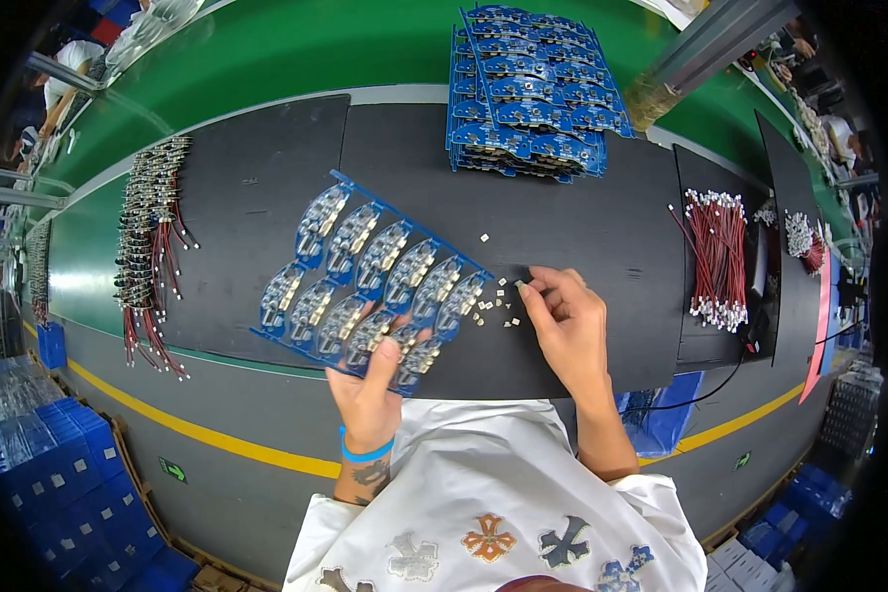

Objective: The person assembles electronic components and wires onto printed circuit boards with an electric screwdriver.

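Observation:
My left hand (368, 395) grips the near edge of a blue panel of circuit boards (360, 281), thumb on top. The panel is tilted above the black mat and carries two rows of curved boards with silvery parts. To its right, my right hand (574, 326) has thumb and forefinger pinched on a tiny pale piece (521, 285) that looks like a small connector, mostly hidden by the fingertips. Several loose small white connectors (500, 293) lie on the mat between the panel and my right hand.
A tall stack of blue board panels (533, 89) stands at the back, beside a metal post (710, 59). Bundled red wires with white plugs (717, 257) lie on the right. Wired boards (153, 227) are piled at left on the black mat (257, 158).

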The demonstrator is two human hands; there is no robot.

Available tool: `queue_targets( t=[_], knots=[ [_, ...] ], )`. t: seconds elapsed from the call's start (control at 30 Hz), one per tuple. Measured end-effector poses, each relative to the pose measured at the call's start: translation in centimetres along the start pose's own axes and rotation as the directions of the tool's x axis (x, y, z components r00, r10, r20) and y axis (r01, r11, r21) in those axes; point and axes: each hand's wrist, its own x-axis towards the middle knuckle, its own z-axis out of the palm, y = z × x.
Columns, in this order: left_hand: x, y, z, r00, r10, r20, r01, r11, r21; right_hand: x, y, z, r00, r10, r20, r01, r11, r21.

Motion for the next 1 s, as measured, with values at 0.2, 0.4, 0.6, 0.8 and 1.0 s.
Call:
queue_targets(
  t=[0.2, 0.4, 0.6, 0.8, 1.0],
  knots=[
    [-0.9, -1.2, -0.3, 0.948, -0.012, 0.317, 0.022, 0.999, -0.03, -2.4, -0.6, 0.9, 0.923, 0.016, 0.385, -0.183, 0.898, 0.4],
    [-1.9, -2.2, -0.7, 0.957, -0.014, 0.29, -0.036, 0.986, 0.165, -3.2, -0.2, 2.0, 0.894, 0.131, 0.428, -0.328, 0.842, 0.428],
    [-2.3, -2.8, -1.1, 0.929, 0.131, 0.347, -0.274, 0.872, 0.405, -3.6, -1.0, 2.6, 0.89, 0.205, 0.406, -0.404, 0.767, 0.498],
    [-2.4, -4.0, -0.6, 0.905, 0.199, 0.376, -0.346, 0.859, 0.379, -3.4, -0.8, 3.0, 0.88, 0.296, 0.371, -0.474, 0.588, 0.655],
    [-2.4, -4.0, -0.2, 0.917, 0.132, 0.377, -0.348, 0.73, 0.588, -3.1, -0.4, 3.0, 0.881, 0.32, 0.347, -0.472, 0.582, 0.662]
  ],
)
